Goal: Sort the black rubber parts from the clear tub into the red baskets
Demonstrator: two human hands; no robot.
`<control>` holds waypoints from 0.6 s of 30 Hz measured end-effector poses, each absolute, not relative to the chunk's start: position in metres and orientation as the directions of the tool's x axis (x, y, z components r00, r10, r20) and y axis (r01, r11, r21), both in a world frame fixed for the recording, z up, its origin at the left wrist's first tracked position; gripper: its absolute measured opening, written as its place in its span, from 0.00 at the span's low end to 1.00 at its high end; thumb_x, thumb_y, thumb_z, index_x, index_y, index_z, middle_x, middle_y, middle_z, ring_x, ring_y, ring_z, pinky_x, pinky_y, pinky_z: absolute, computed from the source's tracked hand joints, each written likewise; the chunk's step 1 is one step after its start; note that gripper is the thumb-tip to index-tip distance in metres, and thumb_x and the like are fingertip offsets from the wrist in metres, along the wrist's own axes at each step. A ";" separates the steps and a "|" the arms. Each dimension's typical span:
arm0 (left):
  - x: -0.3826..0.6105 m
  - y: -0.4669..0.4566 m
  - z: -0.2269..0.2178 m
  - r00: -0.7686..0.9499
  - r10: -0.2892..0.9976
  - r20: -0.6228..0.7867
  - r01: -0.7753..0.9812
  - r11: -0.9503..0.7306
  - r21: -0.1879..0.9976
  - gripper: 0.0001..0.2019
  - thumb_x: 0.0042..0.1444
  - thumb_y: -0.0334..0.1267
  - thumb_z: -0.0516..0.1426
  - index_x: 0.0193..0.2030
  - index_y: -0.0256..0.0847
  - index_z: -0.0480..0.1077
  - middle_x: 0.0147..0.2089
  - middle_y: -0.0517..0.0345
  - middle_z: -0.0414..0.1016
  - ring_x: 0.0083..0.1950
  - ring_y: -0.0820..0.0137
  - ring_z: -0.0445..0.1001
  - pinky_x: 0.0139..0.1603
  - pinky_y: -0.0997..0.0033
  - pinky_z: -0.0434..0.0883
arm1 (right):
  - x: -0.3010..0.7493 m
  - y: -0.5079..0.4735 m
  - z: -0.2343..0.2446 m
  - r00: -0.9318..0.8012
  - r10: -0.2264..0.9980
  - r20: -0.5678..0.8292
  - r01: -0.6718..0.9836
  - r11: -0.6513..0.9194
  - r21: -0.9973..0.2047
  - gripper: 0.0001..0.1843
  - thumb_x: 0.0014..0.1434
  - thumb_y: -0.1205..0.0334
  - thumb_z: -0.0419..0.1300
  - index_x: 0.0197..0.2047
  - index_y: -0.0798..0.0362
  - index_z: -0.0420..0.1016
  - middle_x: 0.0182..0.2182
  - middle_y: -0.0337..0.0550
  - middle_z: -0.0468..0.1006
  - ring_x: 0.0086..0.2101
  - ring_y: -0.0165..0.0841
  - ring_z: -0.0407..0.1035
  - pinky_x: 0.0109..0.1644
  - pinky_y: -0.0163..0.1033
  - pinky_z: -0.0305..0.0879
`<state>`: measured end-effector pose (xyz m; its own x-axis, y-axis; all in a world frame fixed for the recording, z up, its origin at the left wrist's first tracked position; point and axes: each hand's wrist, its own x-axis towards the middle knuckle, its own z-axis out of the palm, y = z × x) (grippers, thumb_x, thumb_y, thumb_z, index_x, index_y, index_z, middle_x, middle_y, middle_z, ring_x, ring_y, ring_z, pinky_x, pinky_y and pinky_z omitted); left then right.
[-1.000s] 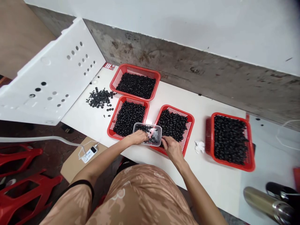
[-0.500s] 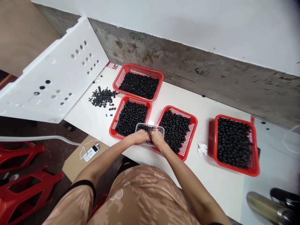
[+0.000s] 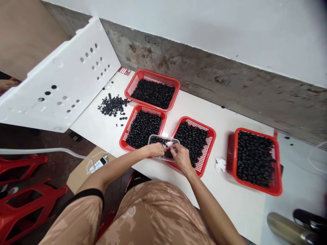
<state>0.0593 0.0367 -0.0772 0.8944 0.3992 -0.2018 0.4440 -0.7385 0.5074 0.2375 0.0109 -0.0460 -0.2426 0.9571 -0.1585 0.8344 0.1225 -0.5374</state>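
So the left hand (image 3: 157,149) is dipping into a small rectangular clear plastic tub (image 3: 163,137) of tiny black ring-like pieces (image 3: 158,140), fingers curling together; can't tell if they're clamping on anything. The right hand (image 3: 181,154) is reaching over the tub's right end, thumb and index bending close together, but I can't tell if a piece is sitting between them.

The tub is resting at the near side, between a red rectangular plastic mesh basket on the left (image 3: 123,145) and a matching basket on the right (image 3: 207,149), overlapping their near corners. Both are holding black bits, as are a far red mesh basket (image 3: 158,74) and another at far right (image 3: 230,153). A loose black heap (image 3: 112,105) is lying on the left, below a white panel with round holes (image 3: 63,78).

Writing-wise: a red-and-white printed label (image 3: 124,70) is sticking out at the far left, too small to read. The patterned brown shirt (image 3: 153,217) is showing a pale B-like outline.
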 end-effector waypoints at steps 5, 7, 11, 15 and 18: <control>0.056 0.045 -0.061 0.877 0.434 -0.206 0.467 -0.672 0.574 0.07 0.51 0.25 0.56 0.35 0.35 0.74 0.39 0.48 0.77 0.33 0.67 0.73 0.33 0.70 0.62 | 0.252 -0.005 -0.033 -0.119 0.992 -0.042 0.633 0.043 -0.773 0.13 0.60 0.59 0.52 0.36 0.54 0.77 0.33 0.46 0.80 0.33 0.34 0.73 0.39 0.37 0.67; 0.053 0.041 -0.050 0.829 0.531 -0.177 0.476 -0.504 0.721 0.09 0.50 0.28 0.57 0.39 0.37 0.74 0.37 0.53 0.77 0.35 0.67 0.73 0.35 0.72 0.64 | 0.256 -0.010 -0.026 -0.078 0.995 -0.061 0.565 -0.007 -0.825 0.14 0.60 0.58 0.53 0.37 0.54 0.78 0.33 0.46 0.80 0.32 0.34 0.73 0.38 0.37 0.68; 0.055 0.016 -0.029 0.619 0.748 -0.240 0.271 0.083 0.959 0.10 0.53 0.37 0.59 0.41 0.36 0.72 0.33 0.57 0.75 0.32 0.72 0.72 0.35 0.75 0.66 | 0.258 -0.022 -0.008 -0.050 0.984 -0.172 0.394 -0.138 -0.909 0.15 0.59 0.54 0.56 0.40 0.54 0.79 0.30 0.43 0.79 0.23 0.30 0.69 0.29 0.36 0.67; 0.067 -0.013 -0.017 0.434 0.833 -0.343 -0.089 0.418 0.904 0.14 0.50 0.39 0.63 0.42 0.35 0.72 0.36 0.54 0.76 0.34 0.73 0.74 0.39 0.73 0.69 | 0.254 -0.031 0.009 -0.052 0.974 -0.218 0.285 -0.195 -0.938 0.15 0.57 0.53 0.59 0.42 0.53 0.79 0.34 0.44 0.80 0.28 0.32 0.72 0.32 0.36 0.70; 0.075 -0.024 -0.011 0.340 0.863 -0.373 -0.262 0.468 0.844 0.15 0.49 0.39 0.64 0.42 0.35 0.73 0.36 0.53 0.77 0.34 0.72 0.75 0.41 0.71 0.70 | 0.250 -0.033 0.018 -0.067 0.975 -0.210 0.258 -0.187 -0.948 0.15 0.57 0.55 0.60 0.44 0.52 0.78 0.36 0.44 0.80 0.33 0.33 0.74 0.38 0.37 0.72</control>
<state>0.0749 -0.0242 -0.0105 0.3399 0.8635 -0.3726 -0.2624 0.4676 0.8441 0.2496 -0.0331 0.0179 -0.0670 0.9753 -0.2103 0.2579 -0.1867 -0.9479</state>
